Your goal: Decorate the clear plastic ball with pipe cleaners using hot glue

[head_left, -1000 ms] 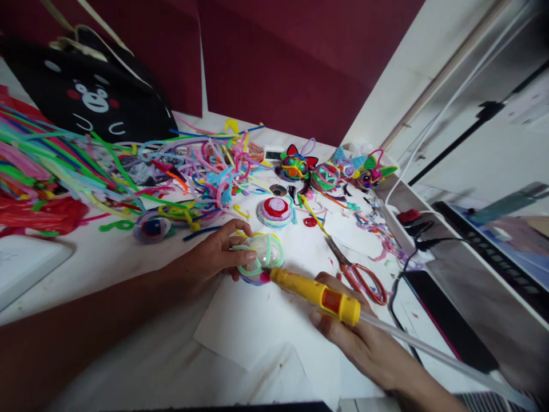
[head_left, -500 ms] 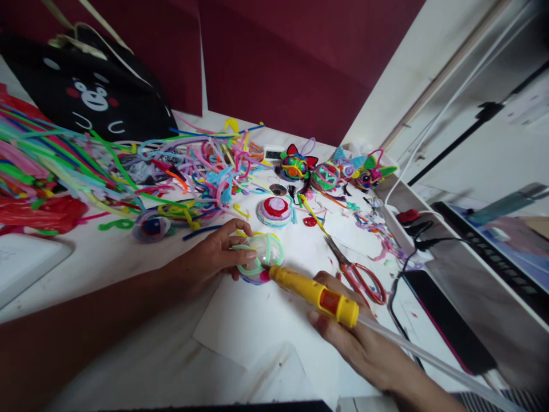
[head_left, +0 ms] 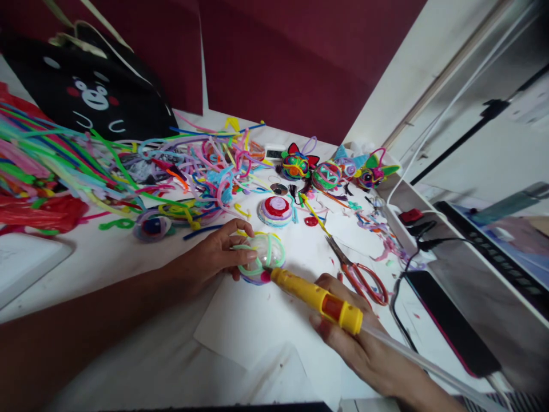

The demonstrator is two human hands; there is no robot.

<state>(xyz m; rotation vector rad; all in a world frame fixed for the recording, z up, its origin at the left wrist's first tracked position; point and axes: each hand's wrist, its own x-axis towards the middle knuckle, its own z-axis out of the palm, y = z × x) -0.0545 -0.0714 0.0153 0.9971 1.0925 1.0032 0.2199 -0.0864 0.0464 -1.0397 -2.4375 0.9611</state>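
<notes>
My left hand (head_left: pixel 212 254) grips a clear plastic ball (head_left: pixel 261 257) wrapped with green and yellow pipe cleaners, holding it down on the white table (head_left: pixel 128 269). A yellow pen-shaped glue gun (head_left: pixel 315 294) lies in my right hand (head_left: pixel 360 337), fingers wrapped under it, a clear glue stick trailing out of its back end. Its tip touches the ball's lower right side.
Red-handled scissors (head_left: pixel 360 274) lie just right of the glue gun. A pile of coloured pipe cleaners (head_left: pixel 128 166) covers the left and back. Finished pipe-cleaner balls (head_left: pixel 326 171) and a red-white disc (head_left: pixel 275 210) sit behind. A black bear bag (head_left: pixel 90 91) stands far left; cables and a black device (head_left: pixel 441 320) lie right.
The glue gun and my right hand shifted very slightly down and right; the tip stays against the ball. My left hand holds still.
</notes>
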